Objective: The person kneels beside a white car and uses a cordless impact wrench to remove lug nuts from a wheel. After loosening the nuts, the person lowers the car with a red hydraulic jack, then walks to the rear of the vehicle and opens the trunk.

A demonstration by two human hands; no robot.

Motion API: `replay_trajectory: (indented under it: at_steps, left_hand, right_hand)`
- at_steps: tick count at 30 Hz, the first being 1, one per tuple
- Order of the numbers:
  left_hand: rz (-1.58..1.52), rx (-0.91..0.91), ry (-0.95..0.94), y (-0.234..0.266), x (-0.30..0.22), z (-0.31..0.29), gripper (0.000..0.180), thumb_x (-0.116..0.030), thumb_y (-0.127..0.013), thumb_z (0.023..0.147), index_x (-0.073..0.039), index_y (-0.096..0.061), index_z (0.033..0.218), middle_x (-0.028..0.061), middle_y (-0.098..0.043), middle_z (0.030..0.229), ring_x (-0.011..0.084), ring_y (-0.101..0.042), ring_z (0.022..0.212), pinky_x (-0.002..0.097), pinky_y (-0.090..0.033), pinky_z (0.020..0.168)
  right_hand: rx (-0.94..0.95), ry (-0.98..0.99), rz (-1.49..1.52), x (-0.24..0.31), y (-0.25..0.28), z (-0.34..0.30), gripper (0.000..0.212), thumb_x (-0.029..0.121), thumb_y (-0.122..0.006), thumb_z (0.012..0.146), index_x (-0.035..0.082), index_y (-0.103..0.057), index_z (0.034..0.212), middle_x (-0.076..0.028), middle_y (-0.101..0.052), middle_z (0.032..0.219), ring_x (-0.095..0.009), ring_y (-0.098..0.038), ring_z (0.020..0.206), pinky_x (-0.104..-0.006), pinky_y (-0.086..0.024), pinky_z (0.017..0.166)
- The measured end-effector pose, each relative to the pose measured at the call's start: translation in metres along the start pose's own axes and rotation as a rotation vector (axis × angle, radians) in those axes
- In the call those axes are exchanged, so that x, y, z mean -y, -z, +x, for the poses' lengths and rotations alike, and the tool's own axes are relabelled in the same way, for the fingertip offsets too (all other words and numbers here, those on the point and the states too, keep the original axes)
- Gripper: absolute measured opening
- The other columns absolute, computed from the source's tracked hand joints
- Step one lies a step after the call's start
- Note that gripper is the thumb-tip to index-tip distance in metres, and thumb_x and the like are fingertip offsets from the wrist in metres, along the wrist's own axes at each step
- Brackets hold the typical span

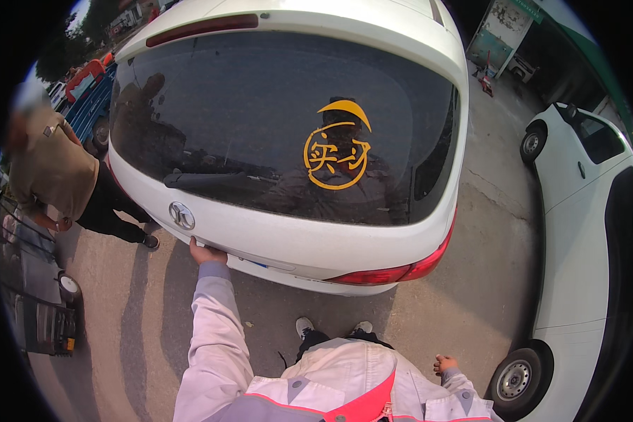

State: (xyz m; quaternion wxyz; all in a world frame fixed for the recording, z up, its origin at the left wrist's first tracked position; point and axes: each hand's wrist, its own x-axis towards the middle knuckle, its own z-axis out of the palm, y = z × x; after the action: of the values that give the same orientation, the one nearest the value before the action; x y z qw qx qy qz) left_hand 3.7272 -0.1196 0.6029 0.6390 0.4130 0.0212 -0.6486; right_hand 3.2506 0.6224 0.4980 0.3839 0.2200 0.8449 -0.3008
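Observation:
A white car's tailgate (260,241) is down in front of me, its dark rear window (246,119) bearing a yellow sticker (337,155). My left hand (207,252) grips the tailgate at its lower handle edge, just below the round silver emblem (182,215). The thumb lies against the white panel; the other fingers curl under the edge and are mostly hidden. My right hand (444,364) hangs low at my right side, away from the car. Its fingers are loosely bent and slightly apart, with nothing visible in them.
A person (56,155) stands left of the car, near a blue cargo vehicle (95,105). A dark small-wheeled vehicle (42,302) is at the lower left. Along the right is a white pickup (577,232). A red floor jack (484,83) stands by an open garage.

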Motion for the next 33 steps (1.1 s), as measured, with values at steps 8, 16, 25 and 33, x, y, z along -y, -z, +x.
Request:
replay_trajectory:
  at_steps: [8, 16, 25, 33]
  left_hand:
    - [0.003, 0.059, 0.091, -0.001, -0.042, 0.041, 0.066, -0.053, -0.051, 0.095, -0.007, -0.049, 0.143, 0.0138, -0.047, 0.150, 0.0326, -0.046, 0.137, 0.0506, -0.036, 0.115]
    - [0.036, 0.101, 0.073, 0.002, -0.046, 0.044, 0.062, -0.051, -0.054, 0.095, -0.008, -0.053, 0.139, 0.0114, -0.054, 0.143, 0.0319, -0.050, 0.133, 0.0517, -0.039, 0.113]
    - [0.206, 0.071, -0.009, 0.001, -0.051, 0.040, 0.058, -0.052, -0.054, 0.093, -0.014, -0.056, 0.137, 0.0101, -0.050, 0.147, 0.0295, -0.047, 0.134, 0.0524, -0.038, 0.112]
    - [0.262, 0.078, 0.023, 0.012, -0.064, 0.037, 0.056, -0.049, -0.058, 0.095, -0.015, -0.056, 0.139, 0.0097, -0.051, 0.147, 0.0304, -0.047, 0.135, 0.0536, -0.040, 0.112]
  right_hand:
    - [0.019, 0.115, -0.082, 0.008, -0.044, -0.057, 0.038, 0.026, -0.072, 0.091, -0.004, -0.061, 0.112, -0.011, -0.067, 0.075, -0.021, -0.062, 0.056, -0.0392, -0.049, 0.049]
    - [-0.022, 0.027, -0.058, -0.022, -0.046, -0.069, 0.033, 0.026, -0.072, 0.090, -0.003, -0.064, 0.104, -0.009, -0.066, 0.071, -0.020, -0.060, 0.054, -0.0373, -0.046, 0.047]
    - [-0.016, 0.024, -0.123, -0.042, -0.042, -0.070, 0.030, 0.027, -0.070, 0.092, 0.000, -0.063, 0.104, -0.008, -0.065, 0.073, -0.019, -0.058, 0.054, -0.0370, -0.045, 0.047]
    - [0.062, 0.629, -0.341, 0.105, -0.104, -0.127, 0.050, 0.041, -0.072, 0.088, -0.002, -0.068, 0.114, -0.019, -0.073, 0.107, -0.030, -0.070, 0.102, -0.0398, -0.053, 0.093]
